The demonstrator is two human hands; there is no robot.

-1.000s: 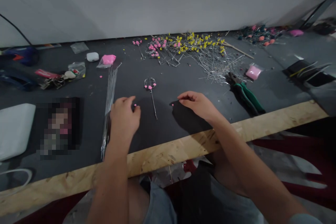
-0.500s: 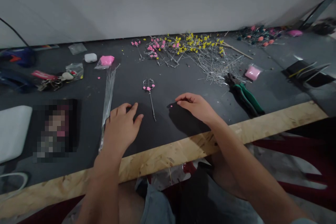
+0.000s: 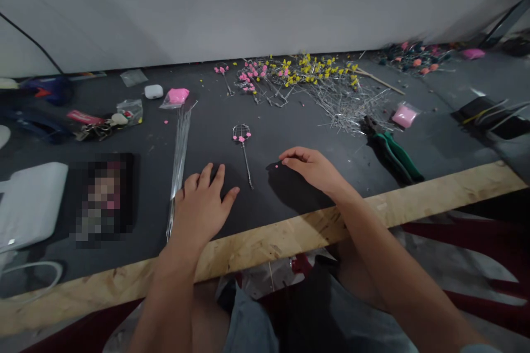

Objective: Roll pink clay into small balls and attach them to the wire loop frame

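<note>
Silver wire forms the caged stem (image 3: 245,158), which in the head view lies on the dark table (image 3: 211,121) between the two hands, pink blobs (image 3: 241,139) on its cage. To the stem's front left, the left hand (image 3: 205,204) is palm down, fingers and thumb spread wide, partly overlapping a bundle of straight wires (image 3: 181,143). To the stem's right, the right hand (image 3: 310,168) has thumb and forefinger drawn narrow; whether they hold anything, I cannot tell. A pink pellet (image 3: 276,166) sits right of the stem, just beside those fingertips. Green-handled pliers (image 3: 399,151) lie well to the stem's right; beyond it spread pink- and yellow-tipped wires (image 3: 306,69).
</note>
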